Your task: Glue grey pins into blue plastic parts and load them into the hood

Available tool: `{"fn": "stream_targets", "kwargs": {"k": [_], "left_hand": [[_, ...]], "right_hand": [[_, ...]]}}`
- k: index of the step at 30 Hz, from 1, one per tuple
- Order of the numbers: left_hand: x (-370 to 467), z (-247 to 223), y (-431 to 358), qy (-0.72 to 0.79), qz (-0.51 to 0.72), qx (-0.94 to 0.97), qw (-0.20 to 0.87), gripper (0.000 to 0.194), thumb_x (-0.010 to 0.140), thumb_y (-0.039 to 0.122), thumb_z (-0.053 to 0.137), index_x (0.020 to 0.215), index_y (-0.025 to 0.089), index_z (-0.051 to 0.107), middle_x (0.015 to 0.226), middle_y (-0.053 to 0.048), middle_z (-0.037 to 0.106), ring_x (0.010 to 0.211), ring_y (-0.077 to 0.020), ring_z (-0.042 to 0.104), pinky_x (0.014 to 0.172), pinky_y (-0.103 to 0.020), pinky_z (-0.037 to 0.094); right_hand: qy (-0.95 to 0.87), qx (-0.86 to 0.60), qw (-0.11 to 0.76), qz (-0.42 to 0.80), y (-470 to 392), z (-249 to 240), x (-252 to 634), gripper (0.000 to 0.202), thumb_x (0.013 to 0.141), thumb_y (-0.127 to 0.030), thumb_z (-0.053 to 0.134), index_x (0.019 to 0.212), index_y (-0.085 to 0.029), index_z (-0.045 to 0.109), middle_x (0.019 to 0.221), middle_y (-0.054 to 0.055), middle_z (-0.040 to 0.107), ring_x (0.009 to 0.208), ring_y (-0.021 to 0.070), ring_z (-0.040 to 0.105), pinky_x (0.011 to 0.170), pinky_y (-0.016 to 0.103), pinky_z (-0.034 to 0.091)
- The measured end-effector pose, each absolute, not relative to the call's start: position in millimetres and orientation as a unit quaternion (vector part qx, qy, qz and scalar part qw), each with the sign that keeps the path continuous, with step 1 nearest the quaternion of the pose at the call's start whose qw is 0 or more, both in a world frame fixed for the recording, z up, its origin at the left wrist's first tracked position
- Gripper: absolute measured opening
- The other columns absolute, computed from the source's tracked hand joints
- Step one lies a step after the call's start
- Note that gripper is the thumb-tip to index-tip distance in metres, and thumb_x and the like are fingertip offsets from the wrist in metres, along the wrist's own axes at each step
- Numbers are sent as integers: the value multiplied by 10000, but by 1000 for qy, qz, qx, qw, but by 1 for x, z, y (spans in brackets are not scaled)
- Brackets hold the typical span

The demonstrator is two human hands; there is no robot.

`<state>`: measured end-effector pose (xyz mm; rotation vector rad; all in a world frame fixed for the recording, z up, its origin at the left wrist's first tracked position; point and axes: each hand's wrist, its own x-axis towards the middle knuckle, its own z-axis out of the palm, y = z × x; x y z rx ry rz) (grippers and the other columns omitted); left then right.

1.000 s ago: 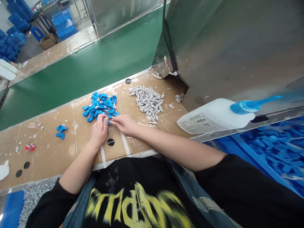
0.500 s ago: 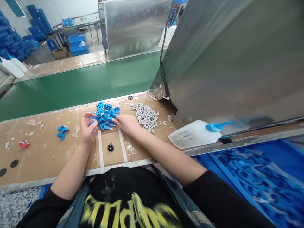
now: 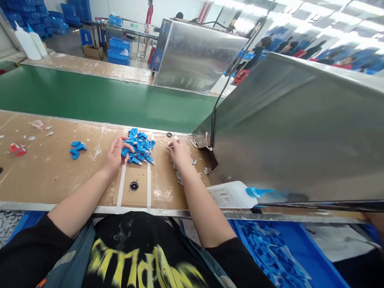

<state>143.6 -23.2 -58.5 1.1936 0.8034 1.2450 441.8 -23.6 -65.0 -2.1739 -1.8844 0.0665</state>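
My left hand (image 3: 115, 155) is at the left edge of a heap of small blue plastic pieces (image 3: 140, 149), its fingers curled around a blue piece. Several pieces in this heap have pale tips. Over a pile of small grey plastic pieces (image 3: 179, 176) is my right hand (image 3: 180, 153), which hides most of it. Its thumb and fingertips are pinched together at the pile's left side; what they hold, if anything, is too small to make out. Between my forearms, a black round cap (image 3: 134, 186) lies on a cardboard patch bordered by white tape.
A white bottle with a blue nozzle (image 3: 231, 195) lies right of my forearm, beside a metal housing (image 3: 288, 132). A green conveyor belt (image 3: 99, 100) runs behind the bench. A few blue pieces (image 3: 78, 149) and a red piece (image 3: 18, 149) lie left.
My right hand has moved right, from the blue heap to the grey pile. My left hand stays by the blue heap. The camera view has tilted up, showing more of the room.
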Motion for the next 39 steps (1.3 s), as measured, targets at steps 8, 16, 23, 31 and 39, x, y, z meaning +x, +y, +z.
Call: {"fn": "stream_targets", "kwargs": {"k": [8, 16, 23, 31, 39], "left_hand": [[148, -68, -20, 337, 542, 526, 562, 470, 816, 587, 832, 1006, 212, 621, 752, 23, 537, 511, -78, 406, 477, -235, 323], [155, -65, -27, 319, 491, 513, 628, 333, 869, 326, 629, 1168, 228, 518, 885, -9, 637, 435, -74, 389, 428, -243, 275], [151, -64, -38, 382, 464, 612, 514, 89, 941, 281, 522, 998, 219, 553, 628, 32, 460, 527, -152, 472, 571, -297, 365], [156, -70, -36, 386, 441, 648, 487, 135, 899, 195, 527, 1029, 223, 554, 709, 17, 463, 629, -176, 467, 673, -318, 386], [163, -74, -35, 370, 442, 646, 500, 105, 843, 209, 492, 934, 216, 543, 959, -28, 570, 927, -212, 522, 877, -345, 439]], "right_hand": [[-732, -504, 339, 308, -92, -66, 388, 263, 1042, -425, 587, 1124, -216, 725, 990, 66, 771, 903, 205, 722, 852, 359, 564], [-843, -393, 276, 243, -135, -74, 371, 225, 1080, -327, 554, 1160, -254, 750, 1070, 99, 772, 1007, 228, 737, 904, 387, 611], [-909, -345, 169, 162, -139, -64, 365, 250, 1103, -277, 483, 1179, -198, 707, 1031, 129, 740, 953, 244, 691, 842, 387, 583], [-894, -335, 172, 241, -133, -59, 361, 246, 1098, -266, 488, 1161, -204, 717, 1079, 129, 750, 995, 244, 701, 887, 403, 589], [-524, -523, 514, 433, -122, -63, 355, 260, 914, -466, 789, 959, -215, 741, 781, 12, 745, 701, 162, 702, 710, 333, 620]]}}
